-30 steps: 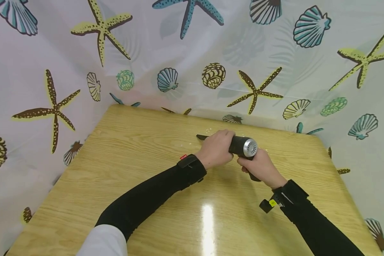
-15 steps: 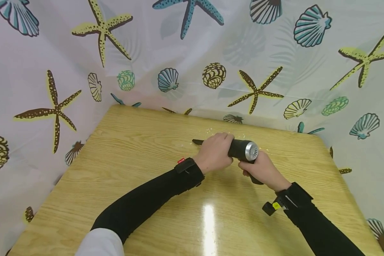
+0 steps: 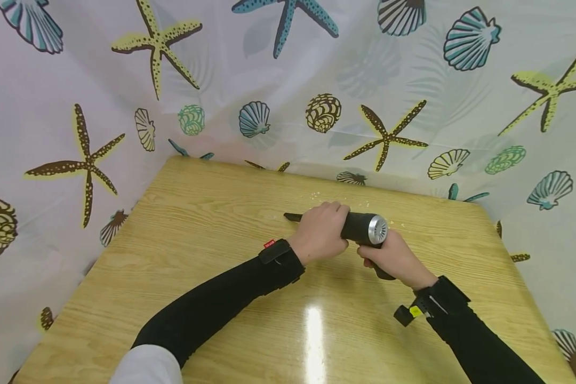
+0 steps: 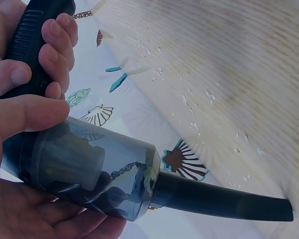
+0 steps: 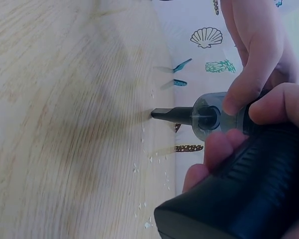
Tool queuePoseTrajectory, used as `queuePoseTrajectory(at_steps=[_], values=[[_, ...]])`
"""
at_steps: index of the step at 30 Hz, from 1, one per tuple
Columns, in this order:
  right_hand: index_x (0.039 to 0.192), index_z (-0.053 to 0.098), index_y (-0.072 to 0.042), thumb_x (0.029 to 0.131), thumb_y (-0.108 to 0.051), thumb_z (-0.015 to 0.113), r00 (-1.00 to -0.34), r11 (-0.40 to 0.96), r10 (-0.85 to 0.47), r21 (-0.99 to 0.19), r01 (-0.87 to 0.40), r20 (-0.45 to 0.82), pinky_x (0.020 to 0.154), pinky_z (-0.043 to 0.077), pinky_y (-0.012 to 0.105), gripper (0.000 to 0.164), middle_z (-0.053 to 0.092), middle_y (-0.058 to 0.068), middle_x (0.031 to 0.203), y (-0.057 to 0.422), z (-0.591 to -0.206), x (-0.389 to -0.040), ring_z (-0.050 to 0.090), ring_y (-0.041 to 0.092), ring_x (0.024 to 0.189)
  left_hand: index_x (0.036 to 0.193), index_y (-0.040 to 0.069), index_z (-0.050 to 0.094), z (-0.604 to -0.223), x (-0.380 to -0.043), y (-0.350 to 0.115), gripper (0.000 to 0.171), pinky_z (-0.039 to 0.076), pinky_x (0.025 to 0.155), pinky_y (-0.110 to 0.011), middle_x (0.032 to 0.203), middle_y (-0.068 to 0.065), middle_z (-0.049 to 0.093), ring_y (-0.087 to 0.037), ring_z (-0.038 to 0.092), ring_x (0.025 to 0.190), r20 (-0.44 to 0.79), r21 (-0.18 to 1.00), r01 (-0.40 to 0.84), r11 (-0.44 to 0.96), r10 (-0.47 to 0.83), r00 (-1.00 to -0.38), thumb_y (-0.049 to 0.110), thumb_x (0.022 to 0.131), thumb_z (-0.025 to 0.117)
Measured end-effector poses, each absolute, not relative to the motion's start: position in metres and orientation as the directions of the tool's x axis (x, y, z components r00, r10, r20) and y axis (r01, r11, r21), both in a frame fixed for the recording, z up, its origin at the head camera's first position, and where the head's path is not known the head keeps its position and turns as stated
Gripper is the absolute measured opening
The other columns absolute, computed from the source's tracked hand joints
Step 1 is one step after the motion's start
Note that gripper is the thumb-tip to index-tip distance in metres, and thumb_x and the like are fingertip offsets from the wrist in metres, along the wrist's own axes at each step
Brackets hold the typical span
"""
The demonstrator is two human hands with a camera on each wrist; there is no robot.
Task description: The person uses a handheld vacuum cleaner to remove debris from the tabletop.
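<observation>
A black handheld vacuum cleaner point(image 3: 357, 227) with a silver vented end cap is held above the wooden table point(image 3: 211, 224). My left hand point(image 3: 320, 232) grips its barrel around the clear dust cup point(image 4: 104, 164). Its pistol-style handle point(image 5: 239, 184) is in my right hand point(image 3: 394, 255), fingers wrapped round it. The flat black nozzle point(image 4: 224, 199) points left in the head view, its tip at or very near the tabletop. Small white scraps point(image 4: 192, 124) lie scattered on the wood close to the nozzle.
A curtain point(image 3: 288, 80) printed with shells and starfish hangs behind and on both sides of the table. More white scraps point(image 3: 315, 196) lie toward the table's far edge, beyond both hands.
The vacuum cleaner and both hands have moved slightly nearer to me, and the nozzle tip has shifted left. Both hands keep their grip. The head view has shifted a little.
</observation>
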State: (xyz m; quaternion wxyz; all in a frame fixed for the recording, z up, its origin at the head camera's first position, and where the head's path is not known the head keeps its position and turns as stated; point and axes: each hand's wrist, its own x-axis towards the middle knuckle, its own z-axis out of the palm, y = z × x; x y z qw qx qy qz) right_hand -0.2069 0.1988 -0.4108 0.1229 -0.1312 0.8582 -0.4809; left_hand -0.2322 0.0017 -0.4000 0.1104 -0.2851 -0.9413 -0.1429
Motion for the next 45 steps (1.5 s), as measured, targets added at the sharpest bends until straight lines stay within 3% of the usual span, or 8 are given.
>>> queuePoseTrajectory(at_steps=[10, 20, 45], values=[[0.122, 0.052, -0.002, 0.084, -0.008, 0.064, -0.931, 0.512, -0.358, -0.849, -0.128, -0.075, 0.056, 0.049, 0.039, 0.041, 0.059, 0.016, 0.069, 0.194, -0.411, -0.209, 0.058, 0.033, 0.060, 0.112, 0.009, 0.058, -0.399, -0.230, -0.003, 0.046, 0.052, 0.072, -0.033, 0.099, -0.003, 0.059, -0.015, 0.054, 0.086, 0.296, 0.192, 0.555, 0.810, 0.491, -0.819, 0.026, 0.071, 0.070], [0.125, 0.052, -0.002, 0.085, -0.009, 0.064, -0.920, 0.504, -0.382, -0.854, -0.125, -0.090, 0.056, 0.049, 0.040, 0.042, 0.060, 0.018, 0.069, 0.190, -0.411, -0.212, 0.056, 0.049, 0.067, 0.113, 0.008, 0.058, -0.401, -0.230, -0.009, 0.047, 0.052, 0.074, -0.034, 0.099, -0.003, 0.059, -0.016, 0.054, 0.087, 0.304, 0.187, 0.541, 0.820, 0.475, -0.826, 0.025, 0.071, 0.070], [0.131, 0.048, -0.003, 0.085, -0.010, 0.064, -0.923, 0.547, -0.372, -0.826, -0.134, -0.096, 0.059, 0.048, 0.040, 0.049, 0.060, 0.016, 0.071, 0.198, -0.409, -0.206, 0.058, 0.043, 0.067, 0.114, 0.007, 0.058, -0.401, -0.226, -0.001, 0.048, 0.053, 0.074, -0.034, 0.101, -0.005, 0.061, -0.017, 0.055, 0.089, 0.318, 0.161, 0.564, 0.810, 0.498, -0.807, 0.026, 0.071, 0.070]])
